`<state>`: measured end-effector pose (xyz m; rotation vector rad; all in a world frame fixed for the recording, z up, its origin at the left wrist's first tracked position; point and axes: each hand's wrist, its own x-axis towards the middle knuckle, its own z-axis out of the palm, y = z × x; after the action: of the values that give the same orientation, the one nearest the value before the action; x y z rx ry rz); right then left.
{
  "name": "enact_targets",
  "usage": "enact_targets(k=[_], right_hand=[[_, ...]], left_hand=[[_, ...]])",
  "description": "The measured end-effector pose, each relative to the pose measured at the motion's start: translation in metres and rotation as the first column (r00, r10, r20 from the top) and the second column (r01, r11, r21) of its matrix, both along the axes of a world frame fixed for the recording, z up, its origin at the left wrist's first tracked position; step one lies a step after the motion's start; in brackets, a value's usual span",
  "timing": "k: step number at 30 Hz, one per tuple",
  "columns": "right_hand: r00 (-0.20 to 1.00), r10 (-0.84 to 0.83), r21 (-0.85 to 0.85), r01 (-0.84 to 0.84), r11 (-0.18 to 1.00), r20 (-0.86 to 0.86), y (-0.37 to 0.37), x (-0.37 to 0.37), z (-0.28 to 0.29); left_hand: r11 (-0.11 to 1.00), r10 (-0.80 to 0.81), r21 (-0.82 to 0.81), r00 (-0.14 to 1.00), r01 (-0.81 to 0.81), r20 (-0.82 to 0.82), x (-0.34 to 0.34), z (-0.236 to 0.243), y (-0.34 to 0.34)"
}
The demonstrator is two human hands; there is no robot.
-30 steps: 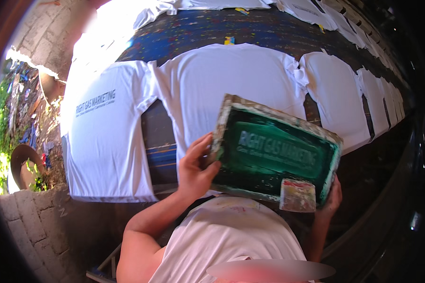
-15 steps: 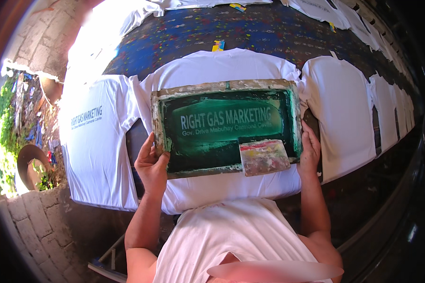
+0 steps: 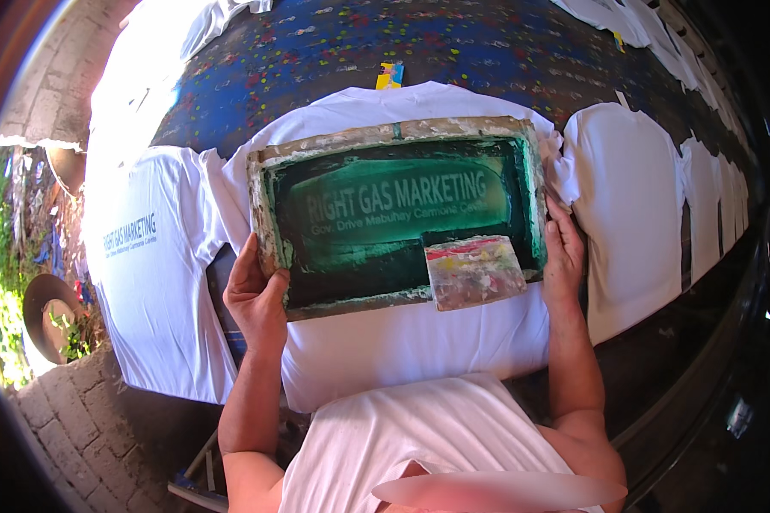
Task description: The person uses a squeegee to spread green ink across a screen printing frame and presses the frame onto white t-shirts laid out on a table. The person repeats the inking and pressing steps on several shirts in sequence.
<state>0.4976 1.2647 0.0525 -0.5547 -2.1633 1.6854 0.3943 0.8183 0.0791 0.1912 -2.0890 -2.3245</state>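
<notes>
Left hand (image 3: 261, 295) and right hand (image 3: 563, 261) pinch a frame (image 3: 453, 128); pale letters (image 3: 398, 198) mark its green screen (image 3: 351, 267); a block (image 3: 476, 278) (painty!) crosses its rim.

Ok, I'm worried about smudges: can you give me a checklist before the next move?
1. Left hand gripping screen-printing frame on its left side: ok.
2. Right hand gripping its right side: ok.
3. Squeegee fully inside frame: not ok, overhangs lower rim.
4. Frame flat on white T-shirt beneath: cannot tell.
5. Frame clear of dark lettering on left T-shirt: ok.
6. That lettering dry: cannot tell.
</notes>
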Motion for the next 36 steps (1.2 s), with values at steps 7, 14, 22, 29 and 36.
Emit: enact_targets(k=[7,14,22,29,36], right_hand=[[1.000,-0.007,0.029,0.006,1.000,0.028,-0.001,-0.003,0.005],[1.000,-0.013,-0.060,0.011,0.998,-0.026,-0.002,-0.003,0.001],[0.999,-0.042,-0.069,0.042,0.997,0.005,0.002,-0.001,-0.002],[0.998,-0.053,0.017,0.053,0.998,0.015,0.009,-0.004,-0.010],[0.996,-0.037,-0.119,0.028,0.993,-0.077,0.007,-0.005,-0.013]], left_hand=[[1.000,0.008,0.026,1.000,-0.009,0.024,-0.002,-0.002,-0.001],[1.000,-0.003,0.025,1.000,0.002,0.012,-0.001,-0.003,0.000],[0.998,-0.019,0.059,1.000,0.018,0.018,-0.004,-0.010,-0.002],[0.999,0.004,0.040,0.999,-0.002,-0.044,-0.002,-0.010,0.006],[0.992,0.017,-0.118,0.988,-0.036,-0.156,-0.003,-0.011,0.006]])
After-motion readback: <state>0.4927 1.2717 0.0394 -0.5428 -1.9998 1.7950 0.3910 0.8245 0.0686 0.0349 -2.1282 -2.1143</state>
